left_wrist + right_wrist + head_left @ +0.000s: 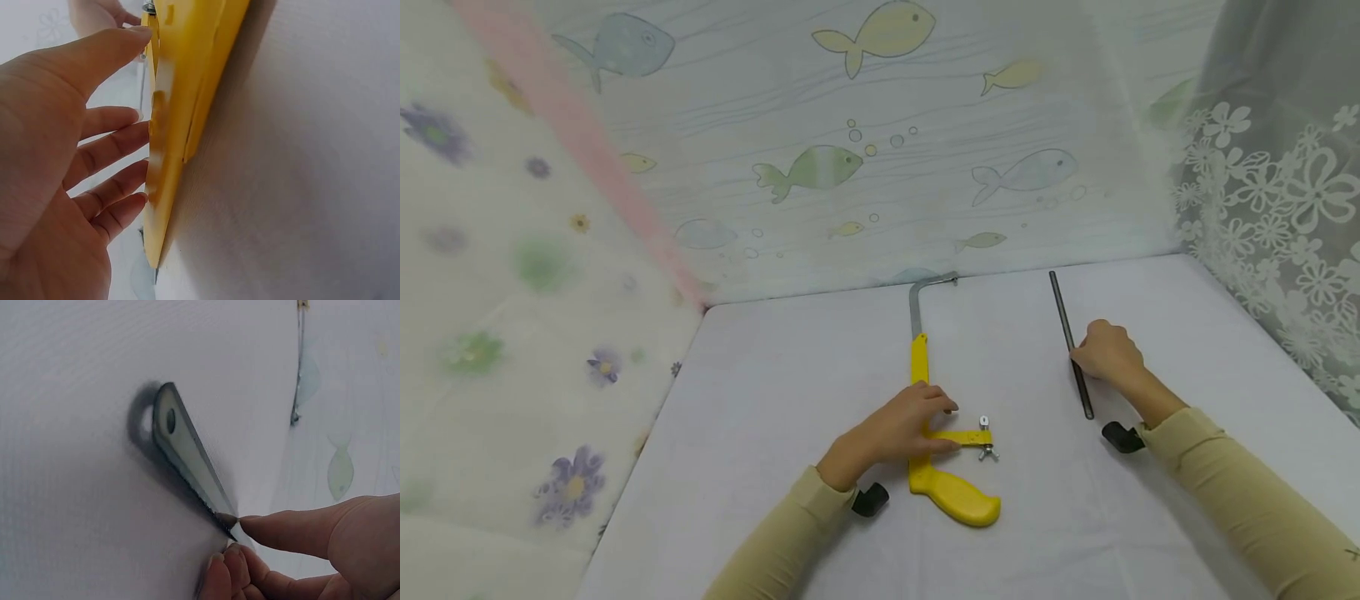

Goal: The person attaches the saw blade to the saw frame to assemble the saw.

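On the white cloth lies a yellow hacksaw frame with a grey bent front arm and a yellow handle. No blade spans it. My left hand rests over its middle, fingers loosely spread; in the left wrist view the fingertips touch the yellow side. To the right, my right hand pinches a dark, narrow hacksaw blade near its middle, between thumb and fingers. The right wrist view shows the blade's toothed edge and the hole at its near end, with that end close to the cloth.
A wing nut and metal pin sit on the frame's short yellow arm. Behind the white-covered table hangs a fish-print curtain. Floral cloth borders the left and grey lace the right. Black wrist devices show beside both cuffs.
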`<action>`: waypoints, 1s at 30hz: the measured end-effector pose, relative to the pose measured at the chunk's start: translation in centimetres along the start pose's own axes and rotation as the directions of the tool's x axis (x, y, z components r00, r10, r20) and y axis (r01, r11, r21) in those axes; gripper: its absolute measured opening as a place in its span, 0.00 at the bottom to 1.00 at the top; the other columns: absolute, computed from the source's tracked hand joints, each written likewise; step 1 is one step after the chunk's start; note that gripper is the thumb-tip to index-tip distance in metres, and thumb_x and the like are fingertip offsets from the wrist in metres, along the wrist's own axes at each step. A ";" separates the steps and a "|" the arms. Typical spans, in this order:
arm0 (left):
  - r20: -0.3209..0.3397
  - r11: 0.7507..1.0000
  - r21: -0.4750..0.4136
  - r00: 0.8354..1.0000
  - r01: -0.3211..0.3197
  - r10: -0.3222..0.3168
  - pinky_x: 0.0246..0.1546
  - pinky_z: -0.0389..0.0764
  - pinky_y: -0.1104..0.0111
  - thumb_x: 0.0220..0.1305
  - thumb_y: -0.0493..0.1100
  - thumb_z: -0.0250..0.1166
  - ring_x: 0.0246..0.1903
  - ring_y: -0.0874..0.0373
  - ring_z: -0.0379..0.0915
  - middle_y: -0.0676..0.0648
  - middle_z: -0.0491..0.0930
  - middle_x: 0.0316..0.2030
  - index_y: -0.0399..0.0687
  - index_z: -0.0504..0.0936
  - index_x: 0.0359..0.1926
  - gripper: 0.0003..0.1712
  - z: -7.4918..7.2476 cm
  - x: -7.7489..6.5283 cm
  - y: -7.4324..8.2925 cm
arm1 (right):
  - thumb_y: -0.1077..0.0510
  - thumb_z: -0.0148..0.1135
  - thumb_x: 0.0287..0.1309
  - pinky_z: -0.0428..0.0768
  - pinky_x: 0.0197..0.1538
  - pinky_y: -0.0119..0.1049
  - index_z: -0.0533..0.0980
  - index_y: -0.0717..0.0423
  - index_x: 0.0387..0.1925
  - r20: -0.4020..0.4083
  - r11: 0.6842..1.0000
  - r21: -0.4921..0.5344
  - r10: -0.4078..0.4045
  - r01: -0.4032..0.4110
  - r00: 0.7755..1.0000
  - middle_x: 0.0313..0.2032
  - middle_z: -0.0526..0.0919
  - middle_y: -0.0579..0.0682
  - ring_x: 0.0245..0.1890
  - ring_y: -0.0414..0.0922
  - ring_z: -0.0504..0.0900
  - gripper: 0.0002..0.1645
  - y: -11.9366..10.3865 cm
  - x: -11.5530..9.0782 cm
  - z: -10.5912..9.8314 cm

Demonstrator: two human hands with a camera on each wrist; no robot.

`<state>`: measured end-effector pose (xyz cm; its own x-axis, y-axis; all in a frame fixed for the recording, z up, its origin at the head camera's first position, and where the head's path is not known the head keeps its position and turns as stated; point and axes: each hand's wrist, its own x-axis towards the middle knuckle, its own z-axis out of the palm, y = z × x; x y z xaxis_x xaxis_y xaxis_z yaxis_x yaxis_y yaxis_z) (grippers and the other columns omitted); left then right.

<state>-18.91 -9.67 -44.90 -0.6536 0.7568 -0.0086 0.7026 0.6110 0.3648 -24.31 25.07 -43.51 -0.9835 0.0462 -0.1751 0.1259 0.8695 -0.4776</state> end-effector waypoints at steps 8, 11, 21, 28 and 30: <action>-0.005 1.000 0.007 1.000 -0.029 0.029 0.57 0.73 0.70 0.65 0.54 0.72 0.50 0.60 0.72 0.51 0.80 0.52 0.46 0.82 0.57 0.25 0.1 0.1 0.3 | 0.60 0.57 0.63 0.78 0.28 0.44 0.76 0.75 0.42 -0.009 1.000 -0.004 0.004 -0.004 1.000 0.36 0.82 0.67 0.31 0.57 0.81 0.18 0.1 0.2 0.0; 0.006 1.000 0.007 1.000 -0.019 0.019 0.57 0.73 0.70 0.66 0.53 0.72 0.51 0.61 0.72 0.52 0.80 0.52 0.46 0.83 0.57 0.25 0.2 0.1 0.4 | 0.60 0.59 0.63 0.78 0.28 0.44 0.76 0.75 0.40 -0.017 1.000 0.002 0.007 -0.007 1.000 0.35 0.83 0.67 0.31 0.57 0.82 0.17 0.2 0.3 0.0; 0.059 0.999 -0.052 0.998 0.001 0.002 0.55 0.73 0.76 0.68 0.49 0.70 0.49 0.63 0.72 0.52 0.79 0.53 0.46 0.81 0.59 0.23 0.5 0.4 1.3 | 0.60 0.62 0.61 0.80 0.30 0.46 0.79 0.75 0.36 -0.036 1.000 0.026 -0.012 0.013 0.999 0.34 0.83 0.68 0.32 0.58 0.82 0.15 0.2 0.3 -0.1; 0.069 0.994 -0.105 0.998 0.001 0.006 0.46 0.73 0.79 0.69 0.47 0.69 0.42 0.65 0.69 0.53 0.78 0.49 0.45 0.81 0.58 0.20 1.0 0.7 1.5 | 0.62 0.63 0.61 0.80 0.31 0.46 0.81 0.75 0.35 -0.033 0.999 0.040 -0.026 0.028 0.999 0.32 0.84 0.67 0.30 0.56 0.81 0.14 0.3 0.4 -0.1; 0.071 0.994 -0.109 0.997 -0.001 0.009 0.46 0.73 0.79 0.70 0.47 0.68 0.41 0.65 0.69 0.53 0.78 0.49 0.46 0.81 0.58 0.19 1.2 0.7 1.5 | 0.62 0.63 0.61 0.80 0.31 0.46 0.81 0.75 0.35 -0.027 0.999 0.047 -0.026 0.027 0.999 0.31 0.84 0.66 0.30 0.56 0.81 0.14 0.3 0.4 -0.1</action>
<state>-17.96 -7.96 -45.43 -0.6257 0.7767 -0.0715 0.6684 0.5812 0.4642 -24.70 25.38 -43.61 -0.9895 0.0371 -0.1395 0.1054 0.8464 -0.5220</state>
